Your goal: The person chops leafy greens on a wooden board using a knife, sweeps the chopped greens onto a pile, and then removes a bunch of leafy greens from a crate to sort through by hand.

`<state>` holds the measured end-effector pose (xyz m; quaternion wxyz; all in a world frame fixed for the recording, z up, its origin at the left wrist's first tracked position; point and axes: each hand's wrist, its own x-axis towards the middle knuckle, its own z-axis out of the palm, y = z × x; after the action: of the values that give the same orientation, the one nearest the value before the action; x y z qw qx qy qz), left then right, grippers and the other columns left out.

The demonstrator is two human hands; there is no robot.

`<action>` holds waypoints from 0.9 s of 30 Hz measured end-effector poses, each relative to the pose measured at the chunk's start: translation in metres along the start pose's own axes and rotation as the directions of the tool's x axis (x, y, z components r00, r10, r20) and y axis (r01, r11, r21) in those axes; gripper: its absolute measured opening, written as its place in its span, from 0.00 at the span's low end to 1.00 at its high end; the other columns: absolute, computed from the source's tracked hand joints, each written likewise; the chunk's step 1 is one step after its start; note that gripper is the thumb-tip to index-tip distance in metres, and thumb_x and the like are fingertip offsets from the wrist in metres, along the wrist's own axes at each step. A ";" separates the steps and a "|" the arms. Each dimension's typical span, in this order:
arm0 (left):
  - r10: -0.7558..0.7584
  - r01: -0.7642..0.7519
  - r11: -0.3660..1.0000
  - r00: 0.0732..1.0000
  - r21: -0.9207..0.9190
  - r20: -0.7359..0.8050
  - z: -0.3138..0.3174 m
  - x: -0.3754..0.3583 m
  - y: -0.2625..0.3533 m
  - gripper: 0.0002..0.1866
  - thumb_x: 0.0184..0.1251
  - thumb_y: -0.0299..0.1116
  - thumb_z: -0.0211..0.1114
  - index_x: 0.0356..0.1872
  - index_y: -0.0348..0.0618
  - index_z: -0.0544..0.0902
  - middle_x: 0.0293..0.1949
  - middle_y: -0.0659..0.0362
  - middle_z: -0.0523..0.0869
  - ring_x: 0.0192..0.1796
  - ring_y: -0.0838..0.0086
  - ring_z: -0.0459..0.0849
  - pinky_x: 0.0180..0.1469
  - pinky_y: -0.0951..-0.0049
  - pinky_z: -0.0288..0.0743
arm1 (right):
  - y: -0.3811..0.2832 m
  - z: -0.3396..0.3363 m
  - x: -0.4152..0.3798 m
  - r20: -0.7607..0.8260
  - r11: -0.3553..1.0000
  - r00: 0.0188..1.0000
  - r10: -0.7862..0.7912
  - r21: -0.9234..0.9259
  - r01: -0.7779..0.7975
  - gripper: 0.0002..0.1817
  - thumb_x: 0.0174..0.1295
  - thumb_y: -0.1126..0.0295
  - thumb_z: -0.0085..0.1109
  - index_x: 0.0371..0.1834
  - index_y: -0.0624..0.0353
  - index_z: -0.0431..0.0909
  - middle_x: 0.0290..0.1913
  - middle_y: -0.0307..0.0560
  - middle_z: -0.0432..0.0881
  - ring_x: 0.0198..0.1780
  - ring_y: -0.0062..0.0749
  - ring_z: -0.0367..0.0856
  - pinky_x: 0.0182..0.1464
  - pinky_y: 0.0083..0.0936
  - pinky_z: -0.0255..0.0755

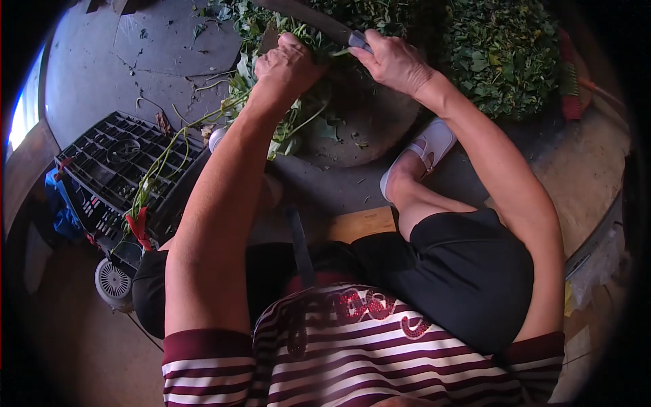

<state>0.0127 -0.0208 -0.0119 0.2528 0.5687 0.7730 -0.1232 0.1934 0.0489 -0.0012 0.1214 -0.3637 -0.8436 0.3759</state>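
Note:
My left hand (288,66) is closed round a bunch of leafy green stems (305,112), which lie over a round chopping board (366,129). Long stems trail from it down and to the left. In my right hand (393,60) is the handle of a large knife (319,22). Its dark blade points up and left, beyond my left hand. Chopped greens (380,17) lie around the far side of the board. The edge of the blade and its contact with the stems cannot be made out.
A heap of chopped leaves (505,61) lies at the upper right. Left of my legs stands a black plastic crate (125,152) with stems across it and a red tie (139,227). A small round fan (113,279) sits below the crate. My white shoe (434,142) is beside the board.

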 end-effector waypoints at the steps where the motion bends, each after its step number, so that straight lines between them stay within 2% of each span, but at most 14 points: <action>1: 0.001 -0.001 1.000 1.000 0.005 -0.006 -0.001 0.002 -0.001 0.41 0.52 0.68 0.57 0.40 0.29 0.66 0.38 0.40 0.82 0.44 0.50 0.83 0.45 0.57 0.76 | 0.007 0.003 0.002 0.074 0.997 0.996 0.050 -0.060 -0.046 0.15 0.63 0.59 0.54 0.30 0.61 0.69 0.21 0.58 0.77 0.28 0.57 0.78 0.26 0.43 0.69; 2: 0.009 -0.009 1.000 1.000 0.010 -0.009 0.000 0.001 -0.002 0.41 0.51 0.68 0.58 0.40 0.29 0.66 0.38 0.40 0.82 0.44 0.50 0.83 0.44 0.56 0.76 | 0.015 0.006 0.004 0.093 0.991 0.993 0.068 -0.118 -0.057 0.15 0.63 0.58 0.53 0.31 0.60 0.68 0.22 0.58 0.78 0.31 0.58 0.78 0.29 0.46 0.71; 5: 0.027 -0.027 0.999 1.000 0.021 -0.016 0.002 0.002 0.000 0.40 0.51 0.67 0.59 0.39 0.31 0.66 0.38 0.40 0.82 0.43 0.50 0.83 0.43 0.56 0.76 | 0.006 0.006 -0.003 0.089 0.984 0.995 0.040 -0.177 -0.024 0.15 0.63 0.57 0.52 0.33 0.59 0.68 0.22 0.57 0.79 0.31 0.56 0.79 0.30 0.45 0.73; 8: 0.024 -0.024 0.999 1.000 0.029 0.015 0.002 -0.001 -0.003 0.34 0.57 0.61 0.58 0.40 0.34 0.66 0.38 0.41 0.83 0.41 0.50 0.83 0.44 0.56 0.76 | 0.010 -0.005 0.001 0.046 0.967 0.998 -0.035 -0.252 0.045 0.14 0.63 0.57 0.52 0.34 0.58 0.68 0.21 0.54 0.79 0.29 0.53 0.80 0.30 0.43 0.74; 11: 0.069 -0.071 0.995 0.997 0.073 0.032 0.008 0.007 -0.006 0.31 0.60 0.59 0.56 0.39 0.35 0.66 0.36 0.42 0.83 0.42 0.51 0.83 0.44 0.56 0.76 | 0.007 -0.022 0.009 0.031 0.975 0.998 -0.056 -0.212 0.061 0.13 0.63 0.59 0.54 0.32 0.58 0.69 0.20 0.52 0.78 0.27 0.52 0.79 0.27 0.42 0.71; 14: 0.094 -0.096 0.991 0.995 0.090 0.028 0.001 0.005 -0.003 0.30 0.61 0.58 0.55 0.39 0.35 0.66 0.35 0.43 0.84 0.41 0.51 0.84 0.43 0.56 0.76 | -0.020 -0.035 0.020 -0.148 0.977 0.966 -0.213 -0.053 0.208 0.11 0.62 0.62 0.55 0.36 0.59 0.72 0.25 0.55 0.78 0.29 0.52 0.79 0.27 0.40 0.69; 19: 0.066 -0.068 0.994 0.997 0.086 0.034 0.002 0.004 -0.003 0.29 0.61 0.57 0.55 0.40 0.34 0.66 0.36 0.43 0.84 0.43 0.51 0.83 0.45 0.56 0.75 | -0.034 -0.036 0.030 -0.218 0.913 0.917 -0.333 0.168 0.371 0.12 0.63 0.62 0.54 0.40 0.59 0.72 0.29 0.57 0.78 0.30 0.52 0.78 0.29 0.38 0.70; 20: 0.052 -0.056 0.995 0.997 0.087 0.056 0.001 0.004 -0.003 0.29 0.62 0.55 0.55 0.42 0.32 0.67 0.39 0.43 0.83 0.44 0.52 0.83 0.47 0.58 0.74 | -0.030 -0.022 0.034 -0.443 0.841 0.765 -0.468 0.043 0.539 0.13 0.63 0.60 0.55 0.37 0.60 0.72 0.26 0.57 0.78 0.29 0.54 0.78 0.29 0.39 0.70; 21: 0.039 -0.046 0.995 0.996 0.089 0.078 0.001 0.003 -0.003 0.29 0.63 0.53 0.54 0.44 0.30 0.69 0.41 0.42 0.83 0.46 0.54 0.83 0.49 0.59 0.73 | -0.019 -0.011 0.022 -0.206 0.955 0.941 -0.267 0.071 0.287 0.14 0.63 0.59 0.55 0.35 0.61 0.72 0.25 0.57 0.78 0.29 0.54 0.78 0.29 0.39 0.70; 22: 0.041 -0.047 0.995 0.996 0.089 0.074 -0.001 0.004 -0.003 0.29 0.63 0.53 0.54 0.44 0.30 0.69 0.41 0.42 0.83 0.46 0.54 0.83 0.49 0.59 0.73 | -0.006 -0.002 0.009 0.040 1.000 0.999 -0.015 0.028 0.014 0.15 0.62 0.58 0.55 0.33 0.61 0.72 0.23 0.57 0.78 0.30 0.55 0.78 0.29 0.40 0.70; 23: 0.042 -0.047 0.996 0.997 0.081 0.064 -0.001 0.005 -0.005 0.30 0.61 0.56 0.56 0.43 0.33 0.68 0.40 0.43 0.83 0.46 0.52 0.82 0.49 0.57 0.74 | 0.002 0.003 0.009 0.065 0.999 0.998 0.011 -0.050 -0.008 0.17 0.62 0.56 0.54 0.30 0.61 0.71 0.22 0.58 0.77 0.30 0.55 0.78 0.30 0.41 0.71; 24: 0.044 -0.048 0.996 0.997 0.074 0.060 -0.005 0.002 -0.004 0.31 0.59 0.58 0.57 0.43 0.36 0.67 0.40 0.43 0.83 0.47 0.51 0.82 0.48 0.55 0.74 | 0.005 0.001 0.016 0.083 0.999 0.997 0.009 -0.052 -0.004 0.17 0.62 0.56 0.54 0.30 0.61 0.71 0.23 0.58 0.77 0.30 0.55 0.78 0.30 0.41 0.71; 26: 0.056 -0.060 0.995 0.997 0.084 0.050 -0.014 -0.004 -0.002 0.31 0.58 0.59 0.58 0.43 0.36 0.68 0.41 0.43 0.83 0.47 0.51 0.82 0.48 0.55 0.74 | 0.007 0.000 0.015 0.076 0.998 0.997 0.002 -0.069 0.003 0.17 0.62 0.57 0.54 0.30 0.61 0.71 0.23 0.58 0.78 0.31 0.55 0.79 0.30 0.41 0.71; 27: 0.072 -0.070 0.993 0.997 0.098 -0.014 -0.014 -0.007 -0.002 0.32 0.57 0.60 0.59 0.43 0.36 0.69 0.41 0.43 0.83 0.47 0.51 0.82 0.48 0.55 0.74 | 0.005 0.000 0.013 0.075 0.996 0.997 -0.006 -0.091 0.013 0.17 0.62 0.56 0.54 0.30 0.61 0.71 0.23 0.57 0.78 0.30 0.55 0.79 0.30 0.41 0.71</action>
<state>0.0091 -0.0209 0.0032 0.2224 0.6086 0.7475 -0.1465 0.1871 0.0605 -0.0057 0.0750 -0.3506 -0.8655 0.3498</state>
